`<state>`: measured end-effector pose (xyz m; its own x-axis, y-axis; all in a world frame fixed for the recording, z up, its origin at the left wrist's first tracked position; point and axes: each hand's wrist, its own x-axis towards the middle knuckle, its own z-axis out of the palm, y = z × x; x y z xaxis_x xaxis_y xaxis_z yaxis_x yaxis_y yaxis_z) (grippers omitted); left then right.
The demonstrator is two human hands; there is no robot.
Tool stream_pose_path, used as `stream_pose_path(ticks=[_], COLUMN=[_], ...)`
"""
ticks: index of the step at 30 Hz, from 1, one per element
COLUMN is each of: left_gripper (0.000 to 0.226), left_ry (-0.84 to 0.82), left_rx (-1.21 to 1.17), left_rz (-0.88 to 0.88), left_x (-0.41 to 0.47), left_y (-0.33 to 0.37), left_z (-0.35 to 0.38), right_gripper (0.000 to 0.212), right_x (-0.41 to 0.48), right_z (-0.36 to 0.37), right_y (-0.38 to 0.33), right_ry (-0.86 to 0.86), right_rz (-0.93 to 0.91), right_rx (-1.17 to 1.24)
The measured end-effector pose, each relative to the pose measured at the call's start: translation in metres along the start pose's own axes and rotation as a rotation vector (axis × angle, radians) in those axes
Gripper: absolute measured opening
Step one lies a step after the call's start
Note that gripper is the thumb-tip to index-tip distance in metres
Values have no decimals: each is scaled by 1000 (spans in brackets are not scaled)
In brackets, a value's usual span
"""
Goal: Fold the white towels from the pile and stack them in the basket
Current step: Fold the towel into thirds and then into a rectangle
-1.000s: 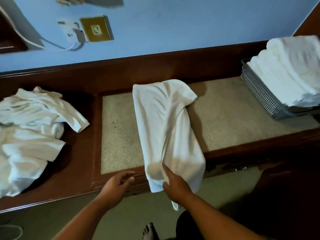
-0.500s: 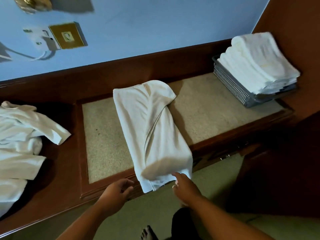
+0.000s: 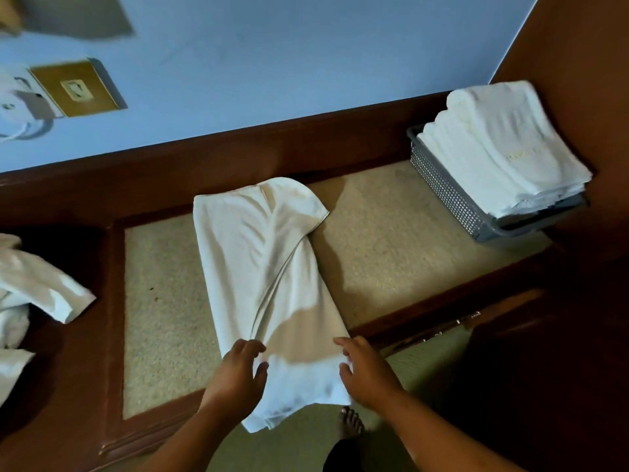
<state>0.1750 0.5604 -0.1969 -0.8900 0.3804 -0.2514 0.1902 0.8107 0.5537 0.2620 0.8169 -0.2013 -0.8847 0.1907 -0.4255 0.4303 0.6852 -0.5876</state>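
The white towel (image 3: pixel 269 267) is lying folded into a long strip across the middle of the tabletop (image 3: pixel 391 216), running from near the back edge to the front edge, where its near end is hanging over. One far corner is sitting turned over, and loose creases are running down its length.

Both hands are meeting the strip at the front edge. The left hand (image 3: pixel 238 369) is resting on the strip's left side with bent fingers; I cannot tell whether it is pinching cloth. The right hand (image 3: pixel 366 367) is touching the right side with fingers spread and relaxed, holding nothing.

The towel is looking light, soft and limp, so it is likely going to sag and come unfolded if lifted by one point. The hanging end's two corners are looking like the best places to pinch, one per hand, keeping all layers together while the end is brought over.

At the far right corner, the grey perforated basket (image 3: pixel 446 195) is holding a stack of folded towels (image 3: pixel 503 151) rising well above its rim, so another may be sitting unsteadily. The unfolded pile (image 3: pixel 41 287) is lying at the left edge, well apart.
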Motion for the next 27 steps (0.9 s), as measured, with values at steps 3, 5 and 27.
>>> stream_pose_path(ticks=[3,5,27], left_gripper=[33,35,92], left_ry=[68,92,61], left_rx=[73,122,348], left_rz=[-38,-77,-52], left_x=[20,27,193], left_y=[8,13,11], left_z=[3,7,-7], right_gripper=[50,52,57], right_x=[28,44,247], right_z=[-24,-38,-95], right_y=[-4,-6,-65], right_ry=[-30,-61,-25], right_rz=[-42,-77,80], right_rx=[-37,-92,9])
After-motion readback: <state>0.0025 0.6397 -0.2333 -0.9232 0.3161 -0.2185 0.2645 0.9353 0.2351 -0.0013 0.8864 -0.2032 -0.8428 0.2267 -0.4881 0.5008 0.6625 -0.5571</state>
